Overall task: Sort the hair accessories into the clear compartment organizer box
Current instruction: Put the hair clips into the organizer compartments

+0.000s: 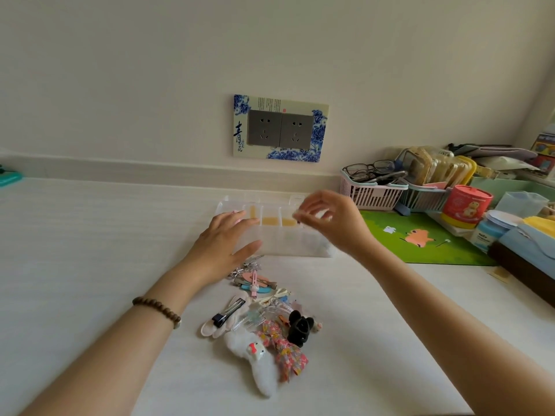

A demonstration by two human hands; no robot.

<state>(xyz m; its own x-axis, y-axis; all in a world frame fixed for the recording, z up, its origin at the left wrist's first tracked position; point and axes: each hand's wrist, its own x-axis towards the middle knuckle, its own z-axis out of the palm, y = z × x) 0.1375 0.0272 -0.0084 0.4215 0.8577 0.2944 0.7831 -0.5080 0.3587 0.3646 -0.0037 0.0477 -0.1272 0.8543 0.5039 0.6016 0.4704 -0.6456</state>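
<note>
The clear compartment organizer box stands on the white table, near the wall. Yellow strips show in its far row of compartments. My left hand lies flat against the box's left end, fingers spread. My right hand hovers over the box's right side, fingertips pinched on something small and pale that I cannot make out. A pile of hair accessories lies in front of the box: a black claw clip, a floral fabric bow, a white plush clip, metal clips and small pink and blue clips.
A green play mat lies right of the box. Behind it stand a pink basket with glasses, a red canister, jars and stacked clutter. A dark box sits at the right edge. A wall socket is above.
</note>
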